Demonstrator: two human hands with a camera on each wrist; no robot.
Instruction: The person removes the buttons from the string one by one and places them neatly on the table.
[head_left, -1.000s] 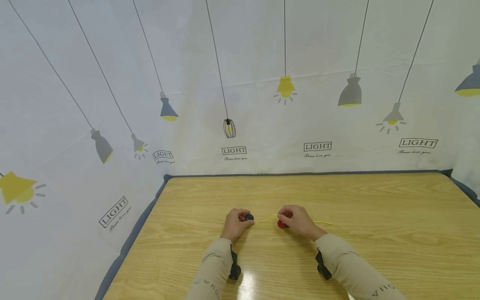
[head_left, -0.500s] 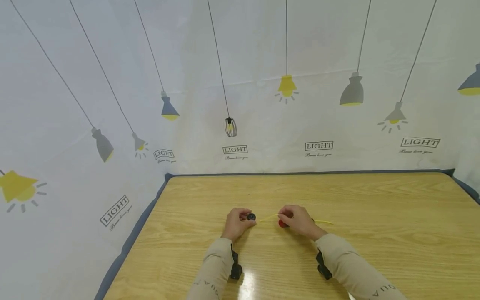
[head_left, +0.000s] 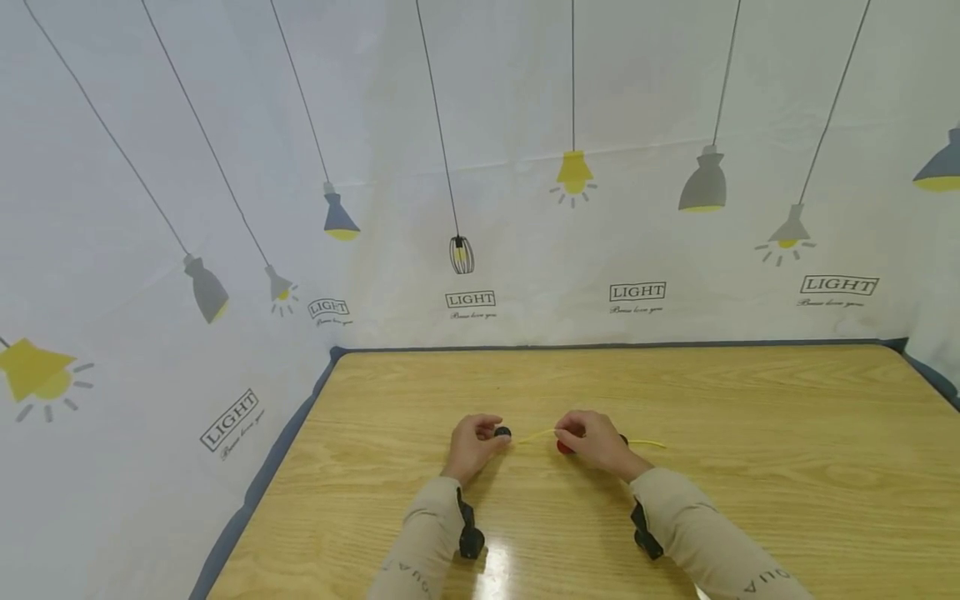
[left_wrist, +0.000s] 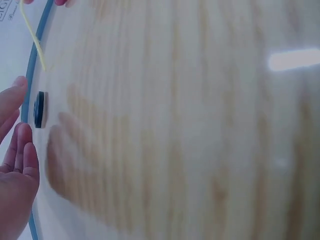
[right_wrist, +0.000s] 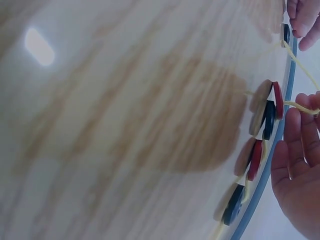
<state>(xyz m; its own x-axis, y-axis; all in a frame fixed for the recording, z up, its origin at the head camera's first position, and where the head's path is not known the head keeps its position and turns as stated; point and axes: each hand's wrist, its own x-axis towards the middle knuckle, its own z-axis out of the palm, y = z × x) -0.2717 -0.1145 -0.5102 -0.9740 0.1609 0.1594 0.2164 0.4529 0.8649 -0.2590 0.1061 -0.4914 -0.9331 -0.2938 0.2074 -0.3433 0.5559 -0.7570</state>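
Observation:
A dark round disc (head_left: 502, 433) lies by itself beside my left hand (head_left: 468, 446). In the left wrist view the disc (left_wrist: 39, 109) is low over the wood, with a visible gap to the fingers (left_wrist: 17, 95), which are relaxed and spread around it. My right hand (head_left: 592, 439) pinches a yellow string (head_left: 536, 436) between thumb and fingers. The string's loose end points left towards that disc. Under the right hand, red discs (right_wrist: 278, 101) and black discs (right_wrist: 269, 121) sit in a row along the string; in the head view the hand partly covers them.
The string's tail (head_left: 647, 443) trails out to the right of the right wrist. Everything sits on a wood-grain table (head_left: 750, 417) edged in blue, with a lamp-print wall sheet (head_left: 525, 250) behind. Black wrist cameras (head_left: 471, 533) hang under both sleeves.
The dark disc shows its face briefly half a second ago and looks flatter now. The left fingers have opened slightly around it. The right hand and string hardly move.

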